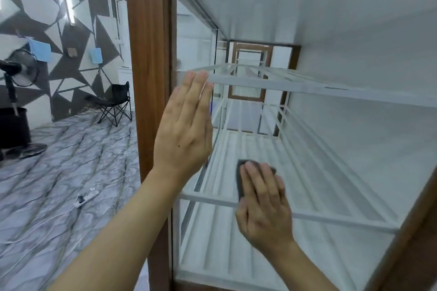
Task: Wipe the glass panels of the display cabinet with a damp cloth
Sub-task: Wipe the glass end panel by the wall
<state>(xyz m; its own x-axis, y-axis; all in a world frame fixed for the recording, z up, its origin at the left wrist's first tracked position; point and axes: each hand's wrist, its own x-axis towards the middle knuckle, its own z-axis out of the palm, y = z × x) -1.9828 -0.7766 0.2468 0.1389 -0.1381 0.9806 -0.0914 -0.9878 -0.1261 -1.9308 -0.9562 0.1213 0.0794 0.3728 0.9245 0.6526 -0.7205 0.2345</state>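
A display cabinet with a brown wooden frame [151,59] fills the right of the view, its front closed by a large glass panel [331,35]. Behind the glass are white slatted shelves [295,85]. My left hand [186,125] lies flat against the glass near the frame's left post, fingers straight and pointing up. Lower down, my right hand [264,203] presses a dark grey cloth [241,179] flat against the glass with straight fingers. Most of the cloth is hidden under that hand.
To the left lies a marbled floor [59,184] with white cables and a power strip [86,197]. A black folding chair [113,104] and a standing fan [21,71] stand by the patterned wall. Blue cloths [42,51] hang on that wall.
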